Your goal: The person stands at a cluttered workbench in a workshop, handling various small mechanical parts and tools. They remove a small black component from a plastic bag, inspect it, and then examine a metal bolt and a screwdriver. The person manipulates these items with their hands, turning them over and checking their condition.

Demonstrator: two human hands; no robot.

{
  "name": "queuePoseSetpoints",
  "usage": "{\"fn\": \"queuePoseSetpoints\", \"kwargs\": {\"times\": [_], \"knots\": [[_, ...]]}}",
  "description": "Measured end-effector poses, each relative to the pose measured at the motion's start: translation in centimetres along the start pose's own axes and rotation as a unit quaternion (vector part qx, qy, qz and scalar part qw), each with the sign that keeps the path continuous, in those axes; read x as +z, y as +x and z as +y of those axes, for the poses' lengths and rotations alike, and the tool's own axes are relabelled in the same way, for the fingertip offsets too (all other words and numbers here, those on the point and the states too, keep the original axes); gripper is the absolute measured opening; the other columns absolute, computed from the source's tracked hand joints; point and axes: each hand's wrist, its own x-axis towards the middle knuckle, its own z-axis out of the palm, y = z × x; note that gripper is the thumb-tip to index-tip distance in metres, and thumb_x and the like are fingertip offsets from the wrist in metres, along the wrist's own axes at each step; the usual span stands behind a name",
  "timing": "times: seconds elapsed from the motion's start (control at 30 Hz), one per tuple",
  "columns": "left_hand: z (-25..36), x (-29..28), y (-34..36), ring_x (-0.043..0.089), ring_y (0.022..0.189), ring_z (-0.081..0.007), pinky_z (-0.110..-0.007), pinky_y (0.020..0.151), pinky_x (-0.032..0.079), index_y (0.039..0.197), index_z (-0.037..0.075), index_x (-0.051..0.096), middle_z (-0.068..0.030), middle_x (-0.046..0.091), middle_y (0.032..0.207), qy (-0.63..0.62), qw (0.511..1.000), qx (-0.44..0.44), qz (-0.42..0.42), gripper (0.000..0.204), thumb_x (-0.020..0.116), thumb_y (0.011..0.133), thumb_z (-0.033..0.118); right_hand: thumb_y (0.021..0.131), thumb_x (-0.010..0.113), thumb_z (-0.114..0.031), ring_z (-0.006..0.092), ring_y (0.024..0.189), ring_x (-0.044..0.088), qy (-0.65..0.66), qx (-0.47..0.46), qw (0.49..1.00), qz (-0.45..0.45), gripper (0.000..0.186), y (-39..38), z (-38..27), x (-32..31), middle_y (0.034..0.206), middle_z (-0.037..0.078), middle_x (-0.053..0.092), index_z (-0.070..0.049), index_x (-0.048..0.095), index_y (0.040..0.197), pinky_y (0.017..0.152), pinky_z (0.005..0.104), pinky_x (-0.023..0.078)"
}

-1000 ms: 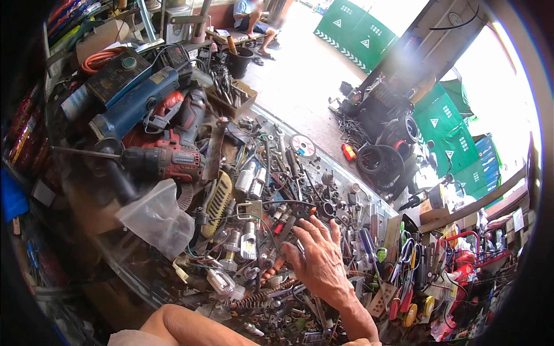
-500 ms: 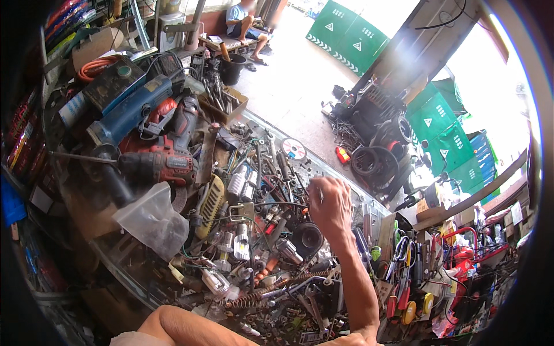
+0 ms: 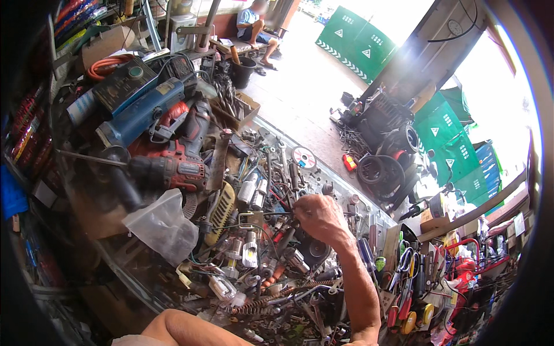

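Note:
My right hand (image 3: 323,218) reaches into a heap of mixed metal parts, palm down with the fingers curled in. What the fingertips hold, if anything, is hidden under the hand. Close below the hand lies a black round part (image 3: 315,249), partly covered by it. To the left are finned silver LED bulbs (image 3: 249,249), a metal bracket (image 3: 252,219) and thin wires. A long coil spring (image 3: 254,309) lies nearer to me. My left arm (image 3: 190,330) is bent along the lower edge, its hand out of view.
At left lie a red-black cordless drill (image 3: 173,167), a blue power tool (image 3: 141,112) and a clear plastic bag (image 3: 164,225). Scissors and pliers (image 3: 404,271) stand upright at right. Beyond the glass counter edge (image 3: 340,179) are machine parts (image 3: 384,155); a person (image 3: 252,29) sits far off.
My right hand has moved left and nearer over the heap, now covering part of the black round part. The whole view has shifted slightly.

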Motion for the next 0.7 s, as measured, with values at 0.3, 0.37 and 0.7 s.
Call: {"fn": "queuePoseSetpoints", "kwargs": {"times": [0.3, 0.37, 0.7], "knots": [[0.4, 0.8, -0.2, 0.061, 0.062, -0.0181, -0.032, 0.053, 0.047, 0.073, 0.001, 0.064, -0.0069, 0.062, 0.068, -0.061, 0.998, -0.01, -0.011, 0.018, 0.06, 0.073, 0.019, 0.079, 0.062, -0.028, 0.0385, 0.082, 0.066, 0.001, 0.097, 0.982, 0.159, 0.025, 5.7, 3.0, 3.4, 0.08, 0.02, 0.068, -0.004, 0.07, 0.081, 0.075, 0.0487, 0.05], [0.2, 0.8, -0.1, 0.061, 0.061, -0.0188, -0.033, 0.053, 0.047, 0.073, 0.002, 0.064, -0.0066, 0.062, 0.068, -0.048, 0.999, -0.006, 0.011, 0.017, 0.06, 0.073, 0.019, 0.075, 0.065, -0.031, 0.037, 0.086, 0.066, -0.009, 0.122, 0.986, 0.11, 0.027, 6.3, 3.1, 3.4, 0.083, 0.019, 0.068, -0.005, 0.071, 0.082, 0.077, 0.0474, 0.051], [0.4, 1.0, -0.2, 0.061, 0.061, -0.0187, -0.033, 0.054, 0.047, 0.072, 0.002, 0.064, -0.0065, 0.062, 0.066, -0.043, 0.999, -0.014, 0.014, 0.016, 0.061, 0.072, 0.018, 0.071, 0.065, -0.029, 0.02, 0.062, 0.065, 0.158, 0.138, 0.968, 0.141, 0.034, 5.4, 2.1, 2.1, 0.065, 0.014, 0.066, 0.004, 0.07, 0.076, 0.064, 0.0348, 0.051]]}}
